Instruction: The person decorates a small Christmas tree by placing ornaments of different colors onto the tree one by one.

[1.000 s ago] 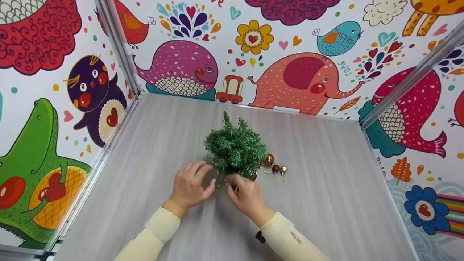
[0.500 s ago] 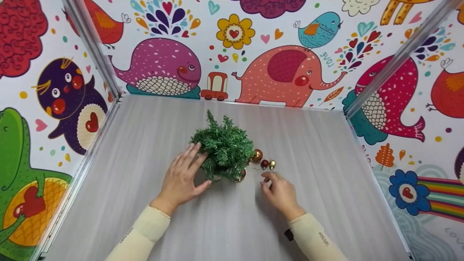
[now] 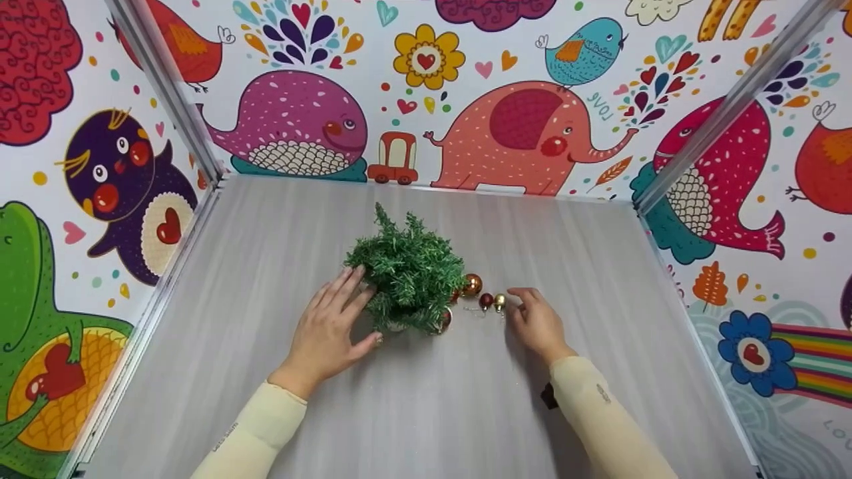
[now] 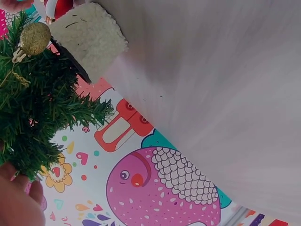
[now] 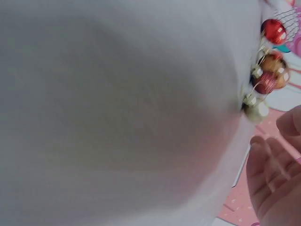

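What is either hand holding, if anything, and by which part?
Nothing, it seems: the right hand is empty, the left hand lies open against the tree.

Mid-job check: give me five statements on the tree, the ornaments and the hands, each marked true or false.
1. The left hand is at the green tree. True.
2. In the head view, the small gold ball lies between the dark red ball and the right hand. True.
3. The right hand grips the small gold ball. False: it holds nothing.
4. The tree lies on its side. False: it stands upright.
5. A glittery gold ball hangs on the tree. True.
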{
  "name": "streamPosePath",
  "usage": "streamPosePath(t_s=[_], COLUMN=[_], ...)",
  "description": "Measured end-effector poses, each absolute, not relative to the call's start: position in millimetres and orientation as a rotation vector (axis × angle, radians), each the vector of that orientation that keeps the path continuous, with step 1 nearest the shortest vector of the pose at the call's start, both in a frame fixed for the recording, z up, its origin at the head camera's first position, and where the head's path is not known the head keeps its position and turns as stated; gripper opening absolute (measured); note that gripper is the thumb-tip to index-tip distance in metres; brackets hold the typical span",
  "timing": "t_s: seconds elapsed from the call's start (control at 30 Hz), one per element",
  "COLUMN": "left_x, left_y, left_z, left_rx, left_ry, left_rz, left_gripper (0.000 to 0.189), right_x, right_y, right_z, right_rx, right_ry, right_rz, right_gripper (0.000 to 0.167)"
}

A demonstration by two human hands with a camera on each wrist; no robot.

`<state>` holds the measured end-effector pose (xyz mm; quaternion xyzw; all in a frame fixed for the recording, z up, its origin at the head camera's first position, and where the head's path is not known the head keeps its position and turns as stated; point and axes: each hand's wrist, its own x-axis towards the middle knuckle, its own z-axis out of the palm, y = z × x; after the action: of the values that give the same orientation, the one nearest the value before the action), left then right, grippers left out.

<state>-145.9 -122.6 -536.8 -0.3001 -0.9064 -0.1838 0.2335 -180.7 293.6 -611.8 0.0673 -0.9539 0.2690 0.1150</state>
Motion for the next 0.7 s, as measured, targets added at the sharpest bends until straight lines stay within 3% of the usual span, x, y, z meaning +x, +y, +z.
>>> streamPosePath(t_s=[0.3, 0.7], left_x=[-145.2, -143.5], left_y=[-121.1, -121.7], left_z=[-534.9, -533.0], left_rx=[-0.830, -0.824], left_ry=[-2.503, -2.513], left_rz=[-0.459, -0.453], left_gripper=[0.070, 0.068], right_x=[-199.4, -199.7], right_y=[299.2, 296.9], right_z=[-615.8, -623.5], right_rx=[0.399, 0.366], right_ry=[-2.904, -2.883], right_rz=[0.729, 0.666], right_gripper=[0.037, 0.027])
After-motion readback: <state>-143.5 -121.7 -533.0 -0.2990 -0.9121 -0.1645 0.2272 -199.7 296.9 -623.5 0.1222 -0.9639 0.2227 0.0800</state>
